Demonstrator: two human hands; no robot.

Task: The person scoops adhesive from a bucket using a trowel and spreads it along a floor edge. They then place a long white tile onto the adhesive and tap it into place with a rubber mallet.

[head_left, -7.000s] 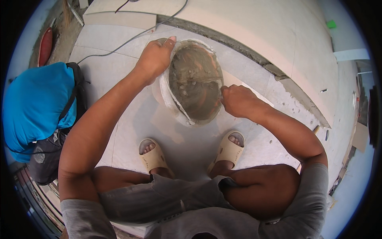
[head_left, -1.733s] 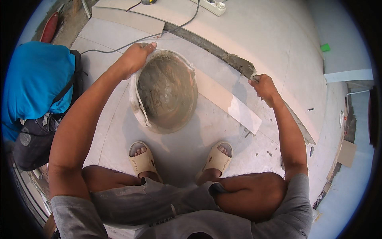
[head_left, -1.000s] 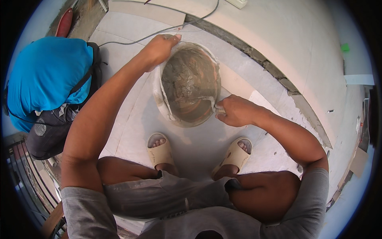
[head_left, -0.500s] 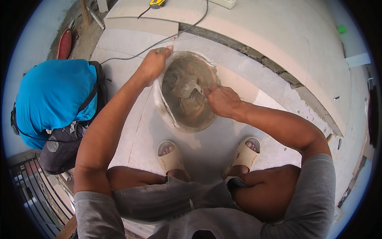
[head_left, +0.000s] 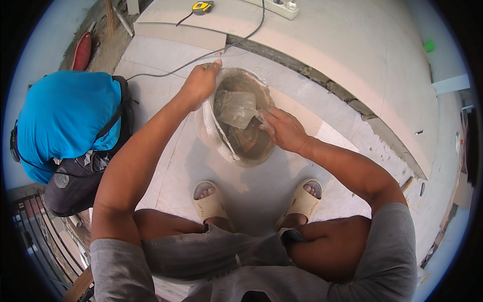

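A pale bucket (head_left: 205,124) stands between and beyond my feet, leaning somewhat to the right. Wet grey mortar (head_left: 255,143) coats its inside. My left hand (head_left: 202,83) is closed on the bucket's far left rim, thumb pointing up. In my right hand (head_left: 285,130), at the right side of the bucket, is the handle of a trowel, mostly hidden by the fingers. The broad trowel blade (head_left: 237,108) lies over the bucket's mouth, smeared with mortar.
To the left crouches another person in a blue shirt (head_left: 70,118). A dark cable (head_left: 186,66) crosses the tiles behind the bucket, toward a white power strip (head_left: 279,7). A yellow tape measure (head_left: 203,7) lies at the back. A mortar-filled gap (head_left: 322,76) edges the large tile.
The trowel blade has come up out of the mortar and turned, so its broad face shows. The bucket leans further right under my left hand, which keeps its hold.
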